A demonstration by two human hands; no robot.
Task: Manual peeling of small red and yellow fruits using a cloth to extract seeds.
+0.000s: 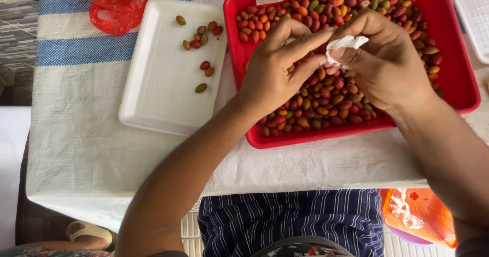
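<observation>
A: Centre of frame: what do the hands hold?
B: The right hand point(389, 63) pinches a white tissue point(344, 46); the left hand point(275, 68), fingers curled, meets it over the red tray point(458, 84) of small oval fruits point(331, 96).

A: And upper left?
B: A white tray point(158, 94) with a few fruits, beside a red plastic bag point(114, 5).

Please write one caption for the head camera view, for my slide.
Both hands, left hand and right hand, wipe a small fruit with white tissue above a red tray.
</observation>
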